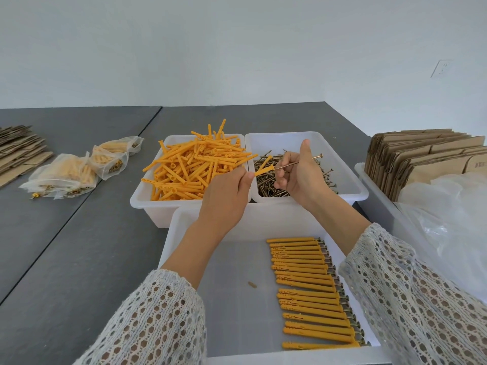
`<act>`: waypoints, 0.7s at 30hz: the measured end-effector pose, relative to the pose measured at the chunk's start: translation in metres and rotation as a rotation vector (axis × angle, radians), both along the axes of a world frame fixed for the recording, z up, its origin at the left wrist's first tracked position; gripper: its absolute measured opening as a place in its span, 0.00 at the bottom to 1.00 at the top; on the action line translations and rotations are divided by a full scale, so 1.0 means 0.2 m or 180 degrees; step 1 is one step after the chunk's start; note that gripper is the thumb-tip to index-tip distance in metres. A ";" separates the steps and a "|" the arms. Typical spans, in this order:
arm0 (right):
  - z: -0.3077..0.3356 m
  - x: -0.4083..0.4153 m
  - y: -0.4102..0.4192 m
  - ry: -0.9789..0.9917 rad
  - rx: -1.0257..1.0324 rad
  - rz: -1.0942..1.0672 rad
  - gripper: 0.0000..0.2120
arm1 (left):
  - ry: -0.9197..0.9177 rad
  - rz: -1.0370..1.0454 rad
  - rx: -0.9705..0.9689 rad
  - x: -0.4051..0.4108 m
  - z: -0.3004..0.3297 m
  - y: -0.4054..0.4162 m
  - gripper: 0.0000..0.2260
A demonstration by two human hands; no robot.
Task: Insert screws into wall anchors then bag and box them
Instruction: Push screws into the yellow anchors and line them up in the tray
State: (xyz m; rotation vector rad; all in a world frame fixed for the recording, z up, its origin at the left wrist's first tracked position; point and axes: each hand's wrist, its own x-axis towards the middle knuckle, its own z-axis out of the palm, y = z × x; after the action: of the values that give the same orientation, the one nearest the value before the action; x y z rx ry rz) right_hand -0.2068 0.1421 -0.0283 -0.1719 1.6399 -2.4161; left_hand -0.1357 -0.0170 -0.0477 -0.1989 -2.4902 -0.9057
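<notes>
While our left hand (232, 185) pinches the anchor (264, 170), our right hand (297, 175) pinches the screw (297, 162), its tip at the anchor's mouth, axes nearly aligned

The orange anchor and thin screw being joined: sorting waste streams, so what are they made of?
Orange ribbed wall anchor: likely matte moulded plastic, uniform colour. Thin brassy screw: metal by its sheen, probably plated steel; alloy unclear.

Four white bins (147, 204), three filled bags (79, 172), two cardboard stacks (421, 159), two hands (224, 196).
</notes>
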 end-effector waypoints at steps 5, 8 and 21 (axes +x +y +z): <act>-0.01 0.01 -0.01 0.0118 0.0071 0.0159 0.34 | 0.0004 -0.0018 -0.0100 0.00 -0.01 0.01 0.16; 0.00 0.02 -0.02 0.0064 0.0031 0.0045 0.34 | 0.0040 -0.0111 -0.0157 0.00 -0.01 0.02 0.16; -0.01 0.03 -0.02 0.0235 0.0398 0.0068 0.32 | 0.0080 -0.0226 -0.0277 0.00 -0.02 0.01 0.17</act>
State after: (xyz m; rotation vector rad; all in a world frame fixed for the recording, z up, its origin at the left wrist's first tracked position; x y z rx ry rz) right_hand -0.2017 0.1377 -0.0296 -0.2595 1.8051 -2.3087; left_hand -0.1350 -0.0147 -0.0508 -0.3273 -2.5152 -0.8183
